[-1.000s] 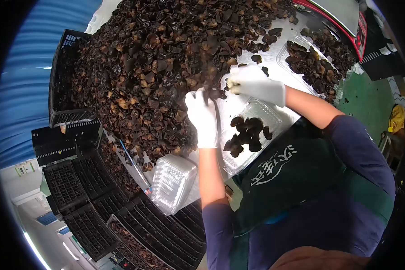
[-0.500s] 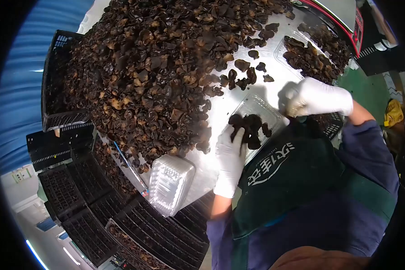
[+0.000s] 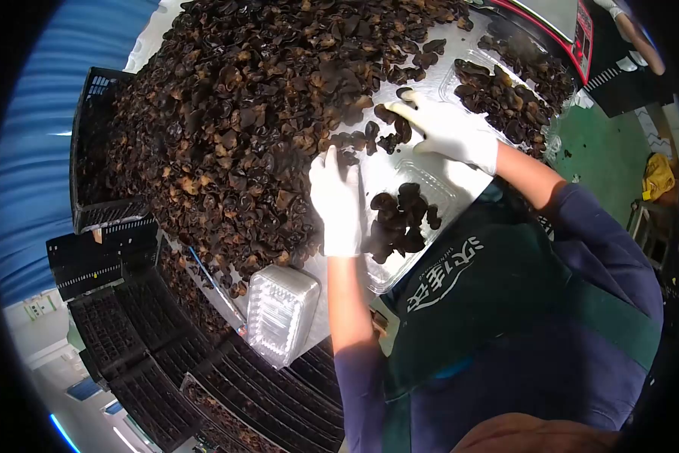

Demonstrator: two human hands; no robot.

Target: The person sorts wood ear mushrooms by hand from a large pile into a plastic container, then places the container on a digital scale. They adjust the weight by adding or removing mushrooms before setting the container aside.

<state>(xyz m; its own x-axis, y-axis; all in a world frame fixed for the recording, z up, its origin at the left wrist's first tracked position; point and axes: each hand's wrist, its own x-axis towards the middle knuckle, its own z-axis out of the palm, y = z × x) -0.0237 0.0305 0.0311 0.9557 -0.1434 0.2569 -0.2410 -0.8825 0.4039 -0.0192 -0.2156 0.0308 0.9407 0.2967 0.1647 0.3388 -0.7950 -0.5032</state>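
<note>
My gloved left hand [image 3: 338, 202] reaches to the edge of a big heap of dark wood ear mushrooms [image 3: 234, 128], thumb apart from the fingers. Spread over a few loose wood ears [image 3: 388, 142] on the metal table [image 3: 370, 170] is my gloved right hand [image 3: 451, 134], its thumb and fingers apart; one dark piece lies by its fingertips. A clear plastic tray [image 3: 439, 181] rests close to my body, holding a small pile of wood ears [image 3: 404, 220]. Both hands are beyond this pile, on either side of the loose pieces.
A filled clear tray [image 3: 451, 75] and a red-framed scale [image 3: 574, 41] are at the upper right. Stacked clear trays [image 3: 282, 313] stand at lower left beside a thin blue stick [image 3: 215, 281]. Black crates [image 3: 147, 317] line the left. Another person's arm [image 3: 641, 45] shows top right.
My left hand has left the pile in the tray and moved up to the heap's edge. My right hand has swung left from the tray's right side, its fingers opening over the loose wood ears.
</note>
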